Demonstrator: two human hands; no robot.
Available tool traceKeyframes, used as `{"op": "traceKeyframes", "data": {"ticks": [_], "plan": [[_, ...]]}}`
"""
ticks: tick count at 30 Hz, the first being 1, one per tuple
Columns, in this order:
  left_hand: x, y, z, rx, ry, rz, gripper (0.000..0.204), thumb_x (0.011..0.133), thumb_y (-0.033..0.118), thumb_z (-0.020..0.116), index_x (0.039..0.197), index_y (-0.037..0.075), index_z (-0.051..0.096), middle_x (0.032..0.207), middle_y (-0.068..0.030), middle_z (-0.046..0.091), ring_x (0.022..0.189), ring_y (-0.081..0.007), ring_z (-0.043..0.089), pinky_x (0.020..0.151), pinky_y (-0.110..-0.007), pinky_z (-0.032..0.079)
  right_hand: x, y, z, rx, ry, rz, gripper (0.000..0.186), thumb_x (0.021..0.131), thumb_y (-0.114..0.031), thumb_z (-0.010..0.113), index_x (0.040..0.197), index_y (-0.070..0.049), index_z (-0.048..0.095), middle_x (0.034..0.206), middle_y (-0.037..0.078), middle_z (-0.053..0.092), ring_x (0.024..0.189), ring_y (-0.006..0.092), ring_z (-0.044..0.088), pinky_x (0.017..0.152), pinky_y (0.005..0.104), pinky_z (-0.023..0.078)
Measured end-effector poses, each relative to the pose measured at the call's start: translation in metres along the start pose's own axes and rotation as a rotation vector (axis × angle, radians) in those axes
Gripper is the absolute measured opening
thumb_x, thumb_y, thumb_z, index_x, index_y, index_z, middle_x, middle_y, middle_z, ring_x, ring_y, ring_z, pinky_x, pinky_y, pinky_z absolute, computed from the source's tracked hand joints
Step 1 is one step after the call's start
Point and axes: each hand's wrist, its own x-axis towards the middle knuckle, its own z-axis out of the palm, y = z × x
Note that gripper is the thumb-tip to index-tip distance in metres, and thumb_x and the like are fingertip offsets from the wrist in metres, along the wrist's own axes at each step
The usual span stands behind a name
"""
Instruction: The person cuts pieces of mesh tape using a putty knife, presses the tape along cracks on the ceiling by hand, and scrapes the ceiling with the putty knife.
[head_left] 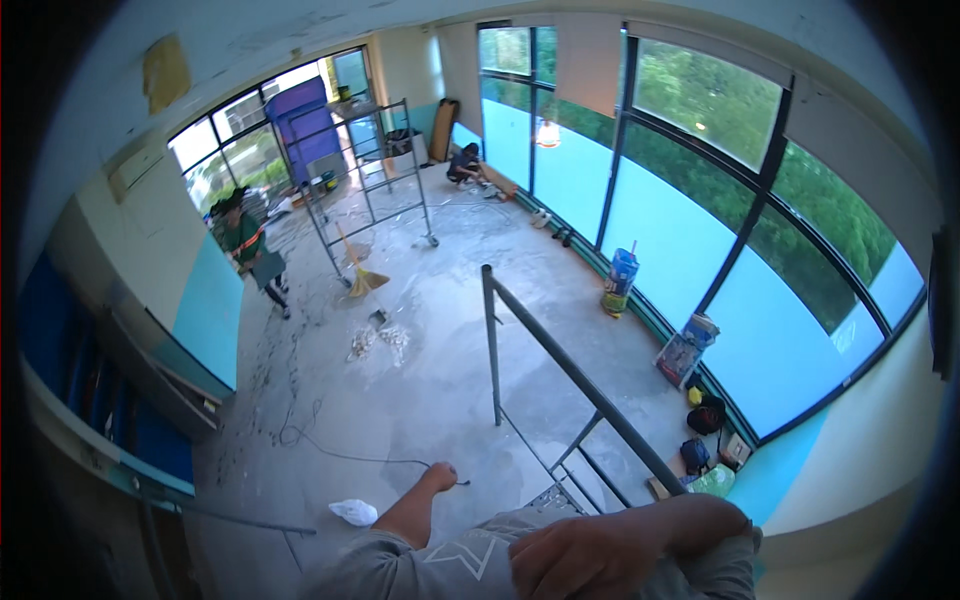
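My left hand point(440, 476) is closed around a thin dark cable point(375, 459). A short end of it pokes out on the right side of the fist, and the rest trails left and away over the floor. My right hand point(580, 558) lies over grey cloth at the lower edge, loosely bent with its fingers apart, and nothing shows in it. The right forearm crosses in front of a grey metal rail point(580, 375), which rises ahead of me. A white bag-like bundle point(353, 512) is just left of my left arm.
A wheeled scaffold frame point(370, 180) stands farther off, with a broom point(366, 280) and rubble piles point(378, 345) nearer. One person point(243, 240) walks at left; another point(466, 165) crouches by the windows. Sacks point(686, 350), a blue bucket-like container point(620, 280) and bags point(695, 455) line the right wall.
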Motion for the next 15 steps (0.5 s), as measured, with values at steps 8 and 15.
{"op": "traceKeyframes", "data": {"ticks": [8,15], "plan": [[-0.016,0.000,0.028,0.212,-0.261,-0.014,0.036,0.088,0.027,0.050,0.104,0.002,0.071,0.112,-0.0223,0.068,0.105,-0.0377,0.064,0.093,-0.045,0.051,0.015,-0.024,0.007,-0.064,-0.145,-0.105,0.030,0.088,-0.029,0.069,0.078,-0.001,0.064,0.084,0.012,0.060,0.075,0.0294,0.055,0.069,0.0404,0.043],[-0.027,-0.017,0.021,0.527,-0.372,0.099,0.036,0.086,0.025,0.049,0.104,0.004,0.072,0.110,-0.0216,0.069,0.103,-0.0368,0.065,0.092,-0.044,0.052,0.017,-0.037,0.014,-0.239,-0.153,-0.173,0.027,0.085,-0.027,0.069,0.075,-0.003,0.063,0.082,0.011,0.059,0.076,0.0281,0.055,0.069,0.0400,0.045]]}}
